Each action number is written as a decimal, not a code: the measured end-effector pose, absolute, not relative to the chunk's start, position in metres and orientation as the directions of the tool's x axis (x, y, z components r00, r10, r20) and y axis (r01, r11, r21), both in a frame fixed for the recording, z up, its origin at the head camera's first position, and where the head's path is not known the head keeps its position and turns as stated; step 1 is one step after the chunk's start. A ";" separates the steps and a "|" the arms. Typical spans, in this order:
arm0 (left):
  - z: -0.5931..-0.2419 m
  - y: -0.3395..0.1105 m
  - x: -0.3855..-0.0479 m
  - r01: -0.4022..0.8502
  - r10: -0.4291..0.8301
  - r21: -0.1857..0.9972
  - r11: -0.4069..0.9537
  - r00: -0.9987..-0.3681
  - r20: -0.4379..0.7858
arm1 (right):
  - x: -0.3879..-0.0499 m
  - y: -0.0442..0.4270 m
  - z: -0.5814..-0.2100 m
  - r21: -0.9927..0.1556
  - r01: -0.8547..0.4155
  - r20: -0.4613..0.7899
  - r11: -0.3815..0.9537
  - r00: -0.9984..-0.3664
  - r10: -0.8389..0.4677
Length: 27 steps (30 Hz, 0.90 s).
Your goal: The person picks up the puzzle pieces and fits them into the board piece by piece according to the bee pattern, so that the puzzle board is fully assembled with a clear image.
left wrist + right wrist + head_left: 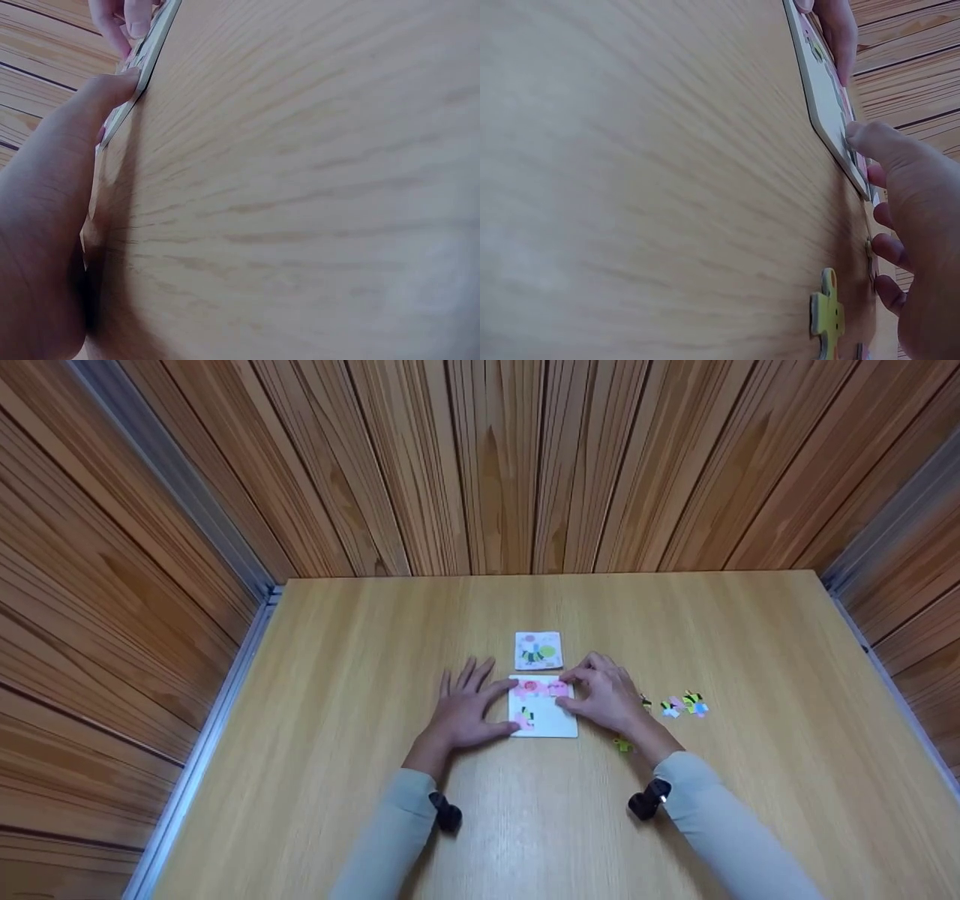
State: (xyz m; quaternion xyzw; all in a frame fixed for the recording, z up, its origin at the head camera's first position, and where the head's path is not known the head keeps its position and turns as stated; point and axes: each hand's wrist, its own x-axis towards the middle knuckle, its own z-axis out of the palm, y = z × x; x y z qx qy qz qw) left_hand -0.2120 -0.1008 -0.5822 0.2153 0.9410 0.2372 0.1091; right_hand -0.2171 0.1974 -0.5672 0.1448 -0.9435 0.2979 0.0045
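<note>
A white puzzle tray point(555, 724) lies flat on the table between both hands. Pink puzzle pieces point(530, 687) line its top row, and a pink, yellow and black puzzle piece point(526, 718) sits at its lower left. My left hand point(466, 712) rests on the table with fingers spread, its index finger and thumb touching the tray's left side. At the upper right corner, my right hand point(609, 694) pinches a pink puzzle piece point(558, 688) between thumb and index finger, down at the tray. In the right wrist view its other fingers are curled beneath the palm.
Behind the tray lies a square picture card point(538, 651) with a bee on it. Loose puzzle pieces point(694, 703) are scattered to the right of my right hand. A yellow-green puzzle piece point(827, 319) lies near that wrist. Wood-panelled walls point(495, 472) enclose the table.
</note>
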 end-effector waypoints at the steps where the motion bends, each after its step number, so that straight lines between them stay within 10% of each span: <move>1: -0.582 -0.101 -0.212 0.354 0.458 0.494 0.794 -0.883 -0.102 | -0.217 0.197 -0.567 -0.562 -0.273 0.093 0.781 -0.959 -0.269; 27: -0.582 -0.099 -0.211 0.346 0.445 0.487 0.802 -0.890 -0.100 | -0.217 0.197 -0.568 -0.546 -0.288 0.107 0.787 -0.955 -0.275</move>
